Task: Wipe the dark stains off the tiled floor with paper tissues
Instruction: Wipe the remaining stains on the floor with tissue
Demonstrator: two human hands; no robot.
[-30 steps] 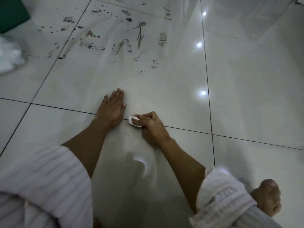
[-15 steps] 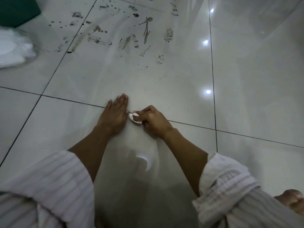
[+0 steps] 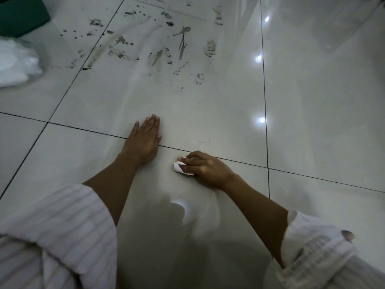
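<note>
A glossy pale tiled floor (image 3: 208, 109) fills the view. Dark stains (image 3: 158, 46) spatter the far tiles, in smears, dots and streaks. A few faint specks (image 3: 205, 141) lie just beyond the nearest grout line. My right hand (image 3: 205, 167) is closed on a small wad of white tissue (image 3: 179, 167) and presses it on the tile just below that grout line. My left hand (image 3: 145, 140) lies flat on the floor across the same line, palm down, fingers together, holding nothing. It is a short way left of the tissue.
A heap of white tissues in clear plastic (image 3: 16, 63) sits at the far left. A green box (image 3: 20, 13) stands in the top left corner. Ceiling lights glare on the floor (image 3: 260, 119) at right. My bare foot (image 3: 348, 235) shows at bottom right.
My right hand with the tissue has slid right and toward me, away from my left hand. The left hand stayed planted. The view has shifted slightly.
</note>
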